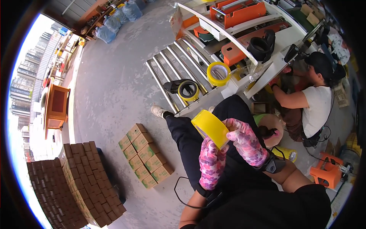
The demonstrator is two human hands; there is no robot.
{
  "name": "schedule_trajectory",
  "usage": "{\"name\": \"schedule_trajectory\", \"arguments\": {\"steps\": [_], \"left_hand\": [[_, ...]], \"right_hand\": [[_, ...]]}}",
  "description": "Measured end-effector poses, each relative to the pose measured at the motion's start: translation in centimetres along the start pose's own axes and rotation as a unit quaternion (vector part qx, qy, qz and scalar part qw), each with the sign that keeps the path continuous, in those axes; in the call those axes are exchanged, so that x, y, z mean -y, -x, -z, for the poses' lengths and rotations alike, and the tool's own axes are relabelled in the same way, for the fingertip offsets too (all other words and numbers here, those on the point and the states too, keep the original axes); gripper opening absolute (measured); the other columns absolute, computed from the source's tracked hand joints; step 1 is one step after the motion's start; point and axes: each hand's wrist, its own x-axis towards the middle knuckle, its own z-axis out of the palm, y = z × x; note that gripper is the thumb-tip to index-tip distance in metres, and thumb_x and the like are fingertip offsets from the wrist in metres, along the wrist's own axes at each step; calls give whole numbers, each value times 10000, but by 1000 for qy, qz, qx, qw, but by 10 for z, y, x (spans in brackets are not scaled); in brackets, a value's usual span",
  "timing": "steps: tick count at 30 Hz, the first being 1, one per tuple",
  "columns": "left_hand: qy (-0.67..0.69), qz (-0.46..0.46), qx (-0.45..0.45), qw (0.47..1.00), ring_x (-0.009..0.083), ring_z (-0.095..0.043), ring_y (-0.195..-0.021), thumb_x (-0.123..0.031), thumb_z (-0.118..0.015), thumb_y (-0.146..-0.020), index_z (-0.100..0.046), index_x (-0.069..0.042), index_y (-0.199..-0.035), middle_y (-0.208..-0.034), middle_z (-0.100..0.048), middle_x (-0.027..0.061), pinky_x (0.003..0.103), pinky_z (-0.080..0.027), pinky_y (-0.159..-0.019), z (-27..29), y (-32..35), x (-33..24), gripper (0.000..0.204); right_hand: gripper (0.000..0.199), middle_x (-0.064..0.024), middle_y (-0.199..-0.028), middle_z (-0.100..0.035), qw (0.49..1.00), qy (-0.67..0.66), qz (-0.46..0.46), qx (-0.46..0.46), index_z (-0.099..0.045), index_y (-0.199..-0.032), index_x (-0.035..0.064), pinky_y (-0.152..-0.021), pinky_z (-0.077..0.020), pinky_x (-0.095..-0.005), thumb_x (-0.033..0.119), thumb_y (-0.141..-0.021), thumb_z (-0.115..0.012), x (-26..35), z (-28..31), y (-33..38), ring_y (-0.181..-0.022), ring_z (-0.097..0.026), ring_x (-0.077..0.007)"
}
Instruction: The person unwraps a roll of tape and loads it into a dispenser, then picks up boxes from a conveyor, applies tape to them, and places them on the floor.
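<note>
Both my hands wear pink flowered gloves and hold one roll of yellow packing tape [211,126] above my lap. My left hand [212,160] grips its lower edge from below, fingers closed. From the right, my right hand [244,139] pinches the roll's side near the edge. Whether a loose tape end lies between the fingers, I cannot make out. Beyond my knees, a black tape dispenser with a yellow roll [188,90] rests on the metal rollers [173,68]. Beside it lies another yellow tape roll [218,73].
A white and orange carton-sealing machine [244,23] stands ahead. At right, a co-worker [310,95] crouches by an orange stool [327,170]. Small cartons [145,154] sit on the floor at left, near tall carton stacks [85,179]. Water jugs [114,21] line the far wall.
</note>
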Motion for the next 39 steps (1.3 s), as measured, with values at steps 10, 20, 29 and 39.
{"name": "schedule_trajectory", "arguments": {"steps": [10,20,29,39], "left_hand": [[-41,-22,5,999,292,-640,-988,16,-623,-872,-496,-82,-1242,-1137,-597,157,324,-516,-820,-1,12,25,403],[-97,-44,-25,994,283,-646,-1002,-30,-655,-873,-515,-72,-1245,-1141,-604,162,325,-519,-832,-7,8,7,399],[-119,-123,-45,984,297,-645,-994,25,-651,-844,-585,-53,-1153,-1086,-632,144,321,-516,-823,-5,1,6,326],[-315,-232,11,920,378,-615,-1019,21,-691,-672,-610,-33,-1049,-1010,-638,151,416,-543,-815,17,-5,21,389]], "right_hand": [[332,-65,-1025,-631,999,41,29,9,-549,-1177,-18,-736,-510,-214,135,-883,-532,-4,-4,0,-889,-618,-107],[359,-82,-1045,-627,993,103,64,-7,-546,-1147,-36,-829,-489,-254,140,-835,-529,-9,-7,-2,-927,-613,-134],[259,-52,-952,-627,994,83,58,-30,-577,-1045,5,-750,-492,-228,182,-856,-565,-8,-8,-6,-856,-604,-98],[253,12,-805,-597,994,95,-14,-44,-585,-968,50,-558,-430,-184,278,-861,-572,5,-18,-10,-708,-557,-40]]}}
